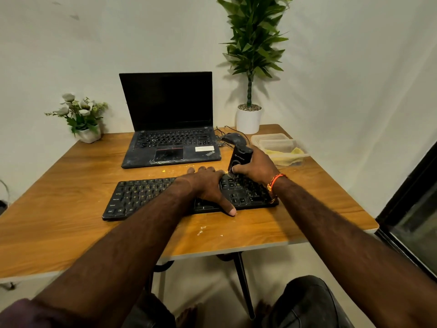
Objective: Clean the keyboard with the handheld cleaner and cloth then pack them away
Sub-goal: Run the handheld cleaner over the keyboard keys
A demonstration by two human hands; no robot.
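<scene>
Presently the keyboard [151, 197] lies on the near middle of the bench [71, 233], in front of an open laptop [169, 129]. The left hand [208, 185] lies flat across the keyboard's middle with fingers [199, 170] straight and thumb at the near edge, pressing it down and grasping nothing. The right hand [256, 165] is wrapped round the handheld cleaner [238, 159], a dark upright unit whose lower end meets the keys at the far right of the keyboard.

Assessment of progress: the cleaner pass is under way, at the right-hand section. Pale crumbs [202, 230] show on the bench just near the keyboard and beside the laptop's front edge, so debris remains in the area. Whether the left part of the keyboard has been cleaned cannot be told; its keys look dusty.

Outstanding, on this evidence: the remainder of the cleaner pass, the wipe with the cloth, and packing away. A yellow cloth [287, 156] lies in a clear plastic container [305, 155] at the far right of the bench, apart from both hands, seemingly not yet in use. That container is the likely place for storage, though this is judgement only.
</scene>
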